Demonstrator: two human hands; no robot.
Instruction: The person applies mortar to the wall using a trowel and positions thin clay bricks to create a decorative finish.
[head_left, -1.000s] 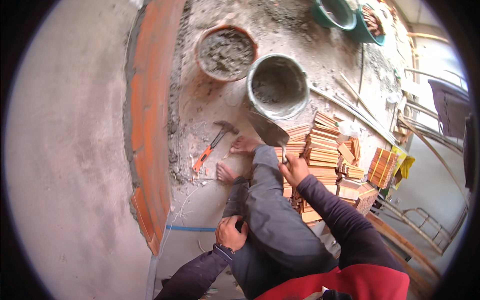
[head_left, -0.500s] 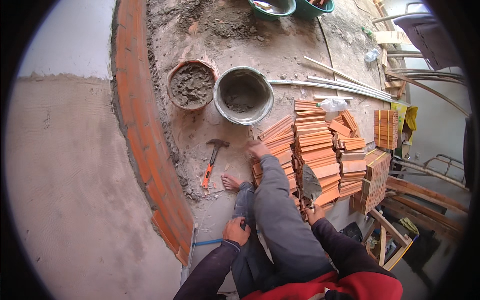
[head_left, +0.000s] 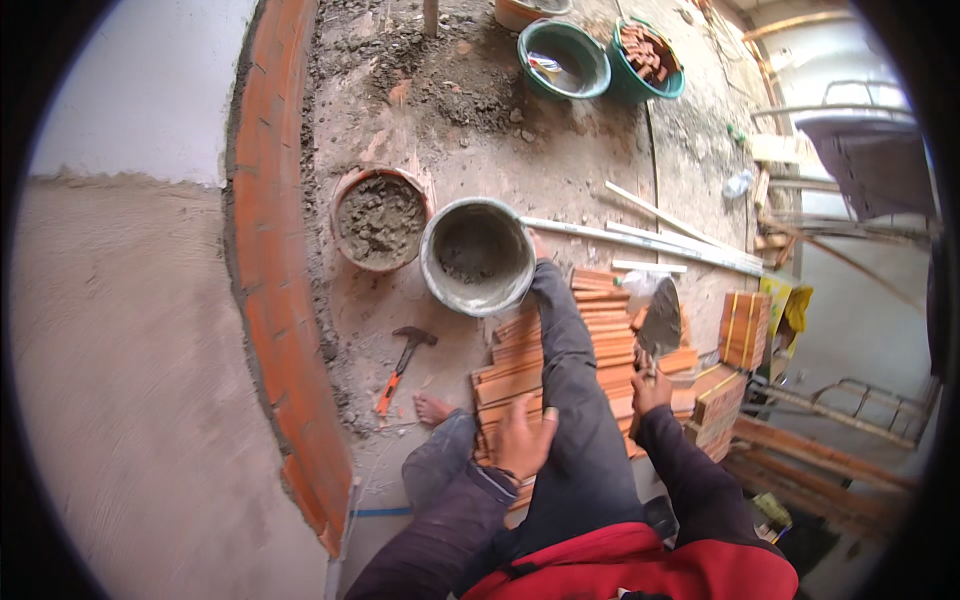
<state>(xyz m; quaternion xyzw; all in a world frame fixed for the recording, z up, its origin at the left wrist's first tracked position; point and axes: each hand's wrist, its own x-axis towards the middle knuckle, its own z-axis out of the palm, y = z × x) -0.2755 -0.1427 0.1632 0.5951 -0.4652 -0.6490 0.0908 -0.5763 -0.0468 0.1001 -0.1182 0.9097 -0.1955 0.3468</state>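
Observation:
My right hand (head_left: 652,388) is closed round the handle of a pointed mortar trowel (head_left: 660,322), its grey blade raised above the brick piles. Fingers spread, my left hand (head_left: 526,438) hovers beside my right thigh, holding nothing, with stacked orange bricks (head_left: 508,388) below it. My right foot is partly hidden behind the rim of a grey bucket (head_left: 432,262) with some wet mortar inside. Left of that bucket stands an orange-brown one (head_left: 424,230) heaped with mortar. A hammer (head_left: 398,372) with an orange and black handle lies on the floor near my left foot.
A low brick course (head_left: 275,300) runs along the plastered wall at left. White strips (head_left: 660,243) lie beyond the brick piles. Farther off are a green tub (head_left: 528,78) and another holding broken bricks (head_left: 650,55). Strapped brick bundles (head_left: 744,330) and timber (head_left: 820,455) stand at right.
My right leg has stepped forward, its foot now by the grey bucket. My left hand has come off my knee and opened. The trowel has moved forward and right in my right hand.

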